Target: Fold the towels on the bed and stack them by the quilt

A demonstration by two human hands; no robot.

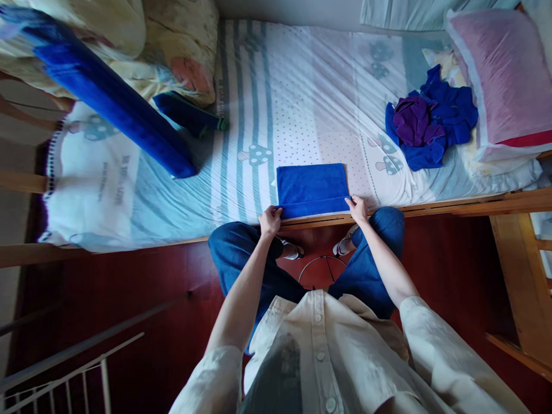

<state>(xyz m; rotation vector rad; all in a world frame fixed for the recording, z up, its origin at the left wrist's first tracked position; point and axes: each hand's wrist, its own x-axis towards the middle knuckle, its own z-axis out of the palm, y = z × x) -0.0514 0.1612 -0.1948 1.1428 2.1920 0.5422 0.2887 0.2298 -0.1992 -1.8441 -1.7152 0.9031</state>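
Note:
A blue towel (311, 185), folded into a flat rectangle, lies on the patterned bed sheet (297, 126) close to the bed's front edge. A fold line runs across it near the side facing me. My left hand (270, 221) pinches its near left corner between thumb and fingers. At the near right corner, my right hand (357, 209) grips the towel in the same way. Both hands are closed, and the towel's near edge stretches straight between them.
Crumpled blue cloths (459, 118) with a purple cloth (411, 121) lie right, beside a pink pillow (509, 80). Leftward are a long blue roll (116, 109) and a dark folded cloth (185, 112). A wooden bed rail (457, 206) runs in front. A metal rack (86, 368) stands lower left.

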